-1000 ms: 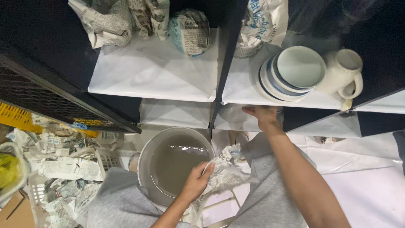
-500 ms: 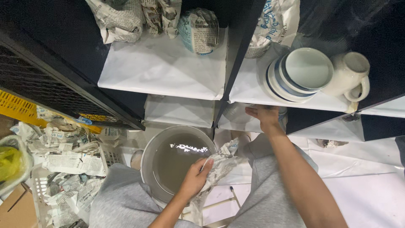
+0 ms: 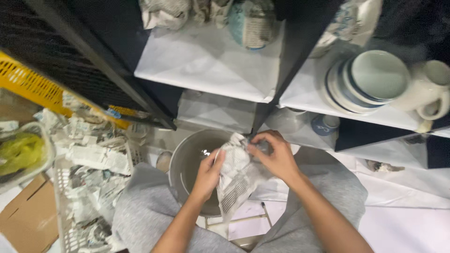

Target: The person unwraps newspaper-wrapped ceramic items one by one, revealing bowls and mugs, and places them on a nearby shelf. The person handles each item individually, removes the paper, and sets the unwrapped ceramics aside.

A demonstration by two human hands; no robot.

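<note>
The newspaper wad (image 3: pixel 236 180) mid-frame is grey-white with black print, the bowl (image 3: pixel 187 161) behind it dull silver-grey. Upper right, stacked plates (image 3: pixel 368 79) are pale with blue rims, next to a cream mug (image 3: pixel 429 89). Yellow crate (image 3: pixel 28 86) on the left, grey sweatpants (image 3: pixel 145 211) at the bottom.

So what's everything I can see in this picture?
newspaper bundle: one, grey print, held by both hands over the bowl
metal bowl: one, silver, between the knees
stacked bowls: one stack, white with blue rims, right shelf
mug: one, white, beside the stack
wrapped items: several, in newspaper, upper shelf
small cup: one, blue, lower shelf
basket: one, white, left, full of crumpled paper
yellow crate: one, far left
left hand: on the bundle
right hand: on the bundle
</note>
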